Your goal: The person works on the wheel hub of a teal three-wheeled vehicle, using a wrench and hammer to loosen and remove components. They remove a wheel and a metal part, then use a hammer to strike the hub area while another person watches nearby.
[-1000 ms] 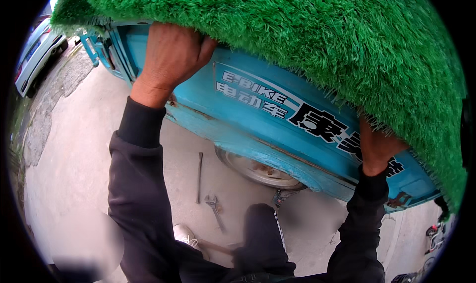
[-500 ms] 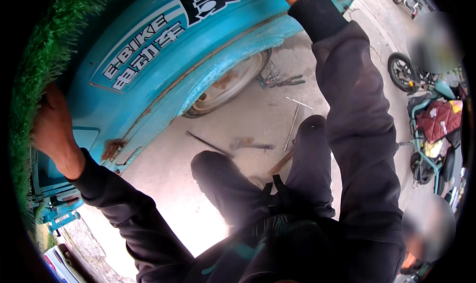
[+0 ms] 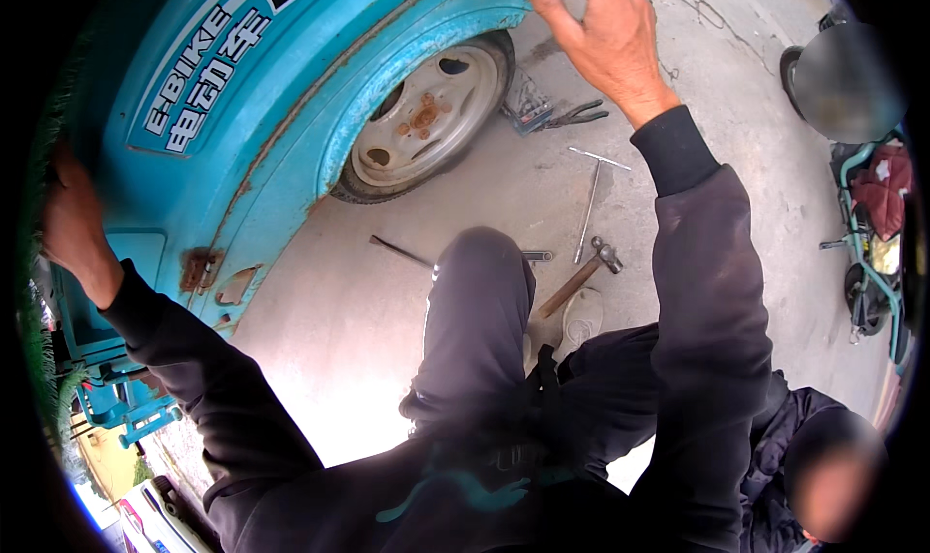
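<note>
A teal vehicle body (image 3: pixel 228 199) with scuffed, rusty trim and a white-bordered sticker fills the upper left. My left hand (image 3: pixel 76 229) lies at its left edge, beside the green artificial grass; shadow and the picture's rim hide its fingers. Above the wheel arch's right end is my right hand (image 3: pixel 620 45), open, thumb spread away, other fingertips cut off by the upper edge. Nothing shows in its palm, and whether it touches the body I cannot tell. Under the arch sits a wheel (image 3: pixel 426 117) with a pale, rust-spotted rim.
On the concrete lie a hammer (image 3: pixel 581 274), a T-handle wrench (image 3: pixel 591 199), pliers (image 3: pixel 578 115), a dark bar (image 3: pixel 399 250) and a partly covered wrench (image 3: pixel 538 256). Another person (image 3: pixel 809 437) is close at lower right. A teal-framed bike (image 3: pixel 872 253) stands at the right.
My right hand has come down into view with its thumb apart. My view and legs have shifted, uncovering the hammer and more of the wheel. My left hand stays by the vehicle's edge.
</note>
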Demonstrator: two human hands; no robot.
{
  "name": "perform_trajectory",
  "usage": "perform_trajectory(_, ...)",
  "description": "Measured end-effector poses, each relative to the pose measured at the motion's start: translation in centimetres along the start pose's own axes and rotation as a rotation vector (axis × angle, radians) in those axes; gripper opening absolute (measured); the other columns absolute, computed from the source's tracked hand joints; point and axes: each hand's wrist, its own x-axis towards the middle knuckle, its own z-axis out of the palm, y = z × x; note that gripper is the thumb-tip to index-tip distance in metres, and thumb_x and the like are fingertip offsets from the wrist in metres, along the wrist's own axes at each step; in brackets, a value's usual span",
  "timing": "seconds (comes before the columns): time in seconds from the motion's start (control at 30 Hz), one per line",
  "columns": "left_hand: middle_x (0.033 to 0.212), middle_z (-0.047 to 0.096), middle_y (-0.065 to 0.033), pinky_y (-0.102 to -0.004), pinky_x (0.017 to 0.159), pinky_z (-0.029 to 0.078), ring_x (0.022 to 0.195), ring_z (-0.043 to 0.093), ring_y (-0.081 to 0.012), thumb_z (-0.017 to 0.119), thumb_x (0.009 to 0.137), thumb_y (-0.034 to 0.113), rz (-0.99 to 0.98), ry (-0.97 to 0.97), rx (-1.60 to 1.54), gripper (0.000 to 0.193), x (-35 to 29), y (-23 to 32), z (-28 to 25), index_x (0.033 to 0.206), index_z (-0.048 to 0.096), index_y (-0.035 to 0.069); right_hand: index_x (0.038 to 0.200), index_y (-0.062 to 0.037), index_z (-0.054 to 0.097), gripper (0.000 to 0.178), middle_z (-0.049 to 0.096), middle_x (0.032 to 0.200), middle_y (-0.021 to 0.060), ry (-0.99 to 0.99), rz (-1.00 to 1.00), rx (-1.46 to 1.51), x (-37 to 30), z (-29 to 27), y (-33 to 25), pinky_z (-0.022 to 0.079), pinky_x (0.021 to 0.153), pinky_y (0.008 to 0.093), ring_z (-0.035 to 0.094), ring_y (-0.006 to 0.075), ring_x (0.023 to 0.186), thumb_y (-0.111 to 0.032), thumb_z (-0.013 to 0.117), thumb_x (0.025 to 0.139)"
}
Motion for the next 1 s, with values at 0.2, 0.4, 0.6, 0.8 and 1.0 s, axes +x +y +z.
perform_trajectory(0.2,0.109,0.069,-0.0113,-0.0380,0.077,0.050,0.092,0.066,-0.0252,0.055,0.100,0.042,-0.280,-0.171,-0.198,0.043,1.1,3.1,0.4,0.115,0.069,0.004,0.110,0.0004,0.056,0.040,0.067,0.092,0.0120,0.486,1.697,1.086,-16.9,5.3,16.5,0.051,0.066,0.0370,0.063,0.0216,0.073,-0.038,0.048,0.103)
perform_trajectory(0.4,0.119,0.064,-0.0129,-0.0397,0.085,0.048,0.102,0.062,-0.0262,0.052,0.102,0.040,-0.311,-0.241,-0.219,0.045,2.2,4.2,-2.0,0.122,0.064,0.003,0.119,0.0020,0.057,0.043,0.069,0.093,0.0161,-0.057,1.649,0.764,-23.1,17.7,17.1,0.054,0.071,0.0378,0.067,0.0255,0.081,-0.037,0.047,0.104)
perform_trajectory(0.6,0.128,0.059,-0.0146,-0.0413,0.093,0.045,0.112,0.058,-0.0272,0.048,0.103,0.039,-0.365,-0.300,-0.268,0.047,1.9,7.0,-2.6,0.128,0.060,0.001,0.134,0.0120,0.046,0.083,0.060,0.117,0.0361,0.079,1.420,0.375,-22.9,25.5,10.4,0.042,0.093,0.0633,0.056,0.0549,0.107,-0.063,0.029,0.101)
perform_trajectory(0.8,0.138,0.054,-0.0163,-0.0430,0.102,0.042,0.123,0.054,-0.0281,0.045,0.105,0.037,-0.435,-0.309,-0.261,0.049,1.5,6.5,-4.6,0.135,0.055,-0.001,0.137,0.0142,0.041,0.088,0.053,0.131,0.0346,-0.106,1.480,0.441,-23.0,24.2,10.9,0.042,0.101,0.0554,0.054,0.0518,0.116,-0.064,0.024,0.100)
perform_trajectory(1.0,0.143,0.050,-0.0212,-0.0460,0.106,0.042,0.129,0.051,-0.0317,0.040,0.107,0.038,-0.571,-0.013,-0.531,0.054,-4.7,14.5,-8.8,0.137,0.051,-0.005,0.126,0.0122,0.057,0.086,0.061,0.125,0.0299,0.007,1.431,0.472,-21.3,23.5,19.7,0.041,0.102,0.0465,0.057,0.0453,0.116,-0.063,0.023,0.101)
